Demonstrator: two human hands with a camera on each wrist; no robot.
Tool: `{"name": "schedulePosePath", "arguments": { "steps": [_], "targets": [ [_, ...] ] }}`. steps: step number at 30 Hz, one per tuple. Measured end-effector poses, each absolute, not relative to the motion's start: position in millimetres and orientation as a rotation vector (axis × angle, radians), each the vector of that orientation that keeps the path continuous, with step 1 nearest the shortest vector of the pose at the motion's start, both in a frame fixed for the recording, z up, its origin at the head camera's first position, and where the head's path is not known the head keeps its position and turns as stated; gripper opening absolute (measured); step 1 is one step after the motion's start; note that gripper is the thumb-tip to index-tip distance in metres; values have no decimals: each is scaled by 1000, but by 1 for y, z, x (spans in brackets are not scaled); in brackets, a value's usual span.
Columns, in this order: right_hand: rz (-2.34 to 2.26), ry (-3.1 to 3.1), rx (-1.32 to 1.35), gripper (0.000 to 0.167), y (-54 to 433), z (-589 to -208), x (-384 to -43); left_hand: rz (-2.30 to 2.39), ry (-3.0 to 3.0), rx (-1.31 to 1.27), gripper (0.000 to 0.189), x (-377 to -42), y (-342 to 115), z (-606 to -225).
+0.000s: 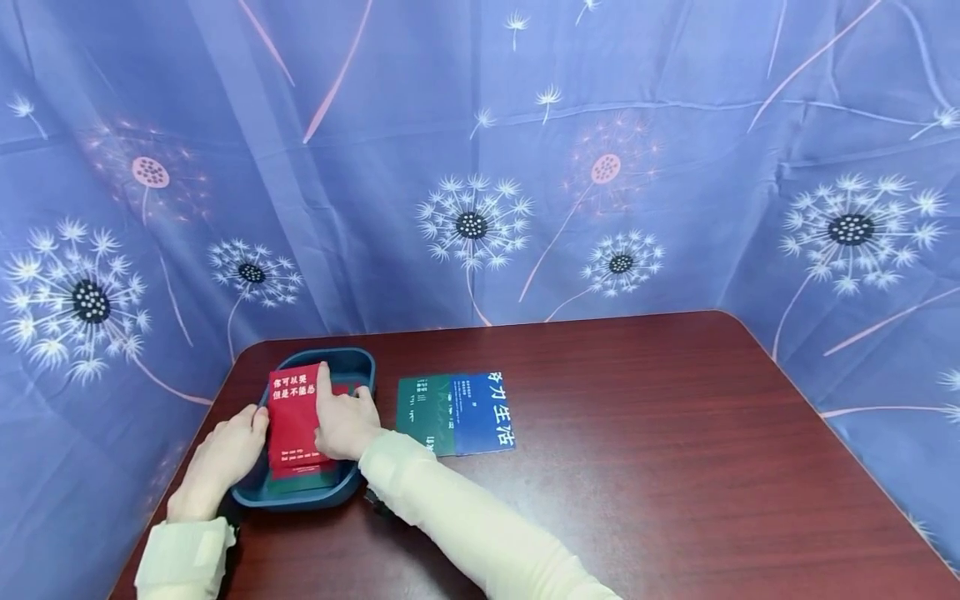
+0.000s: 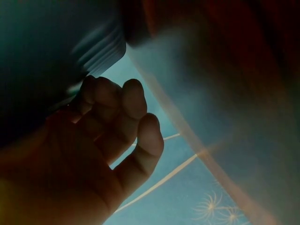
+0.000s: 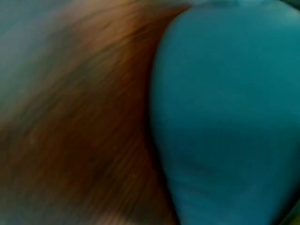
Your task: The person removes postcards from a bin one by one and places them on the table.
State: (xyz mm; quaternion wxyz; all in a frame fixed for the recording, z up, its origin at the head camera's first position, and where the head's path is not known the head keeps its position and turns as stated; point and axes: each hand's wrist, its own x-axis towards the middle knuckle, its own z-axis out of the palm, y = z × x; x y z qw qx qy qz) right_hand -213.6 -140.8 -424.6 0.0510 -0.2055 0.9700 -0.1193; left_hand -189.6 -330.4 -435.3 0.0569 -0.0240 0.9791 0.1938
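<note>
A red booklet with white Chinese lettering lies in a blue tray, over another red cover and a green one. My right hand rests on the booklet's right side, index finger straight along the cover and thumb lower down. My left hand holds the tray's left rim, its fingertips right by the booklet's left edge. In the left wrist view, curled fingers show beside the dark tray wall. Only the tray's outer wall and blurred tabletop fill the right wrist view.
Right of the tray, a green booklet and a blue booklet lie side by side on the reddish-brown table. A blue dandelion-print curtain hangs behind and at both sides of the table.
</note>
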Motion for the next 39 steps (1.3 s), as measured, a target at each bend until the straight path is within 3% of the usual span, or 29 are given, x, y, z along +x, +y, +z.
{"name": "schedulePosePath", "arguments": {
  "steps": [8,16,22,31,39],
  "targets": [
    [-845,2852,-689,75,-125,-420,-213,576,2990,-68,49,-190,-330,-437],
    [-1241,2716,-740,15,-106,-410,-204,577,3014,-52,52,-188,-330,-437],
    [-1483,2673,-741,9,-76,-402,-200,553,3059,-38,44,-189,-331,-437],
    [-1910,2385,-360,8,-4,-410,-207,538,3061,-24,42,-189,-330,-433],
    [-2038,2334,-277,10,39,-426,-216,543,3042,-22,45,-189,-328,-437]
  ]
}}
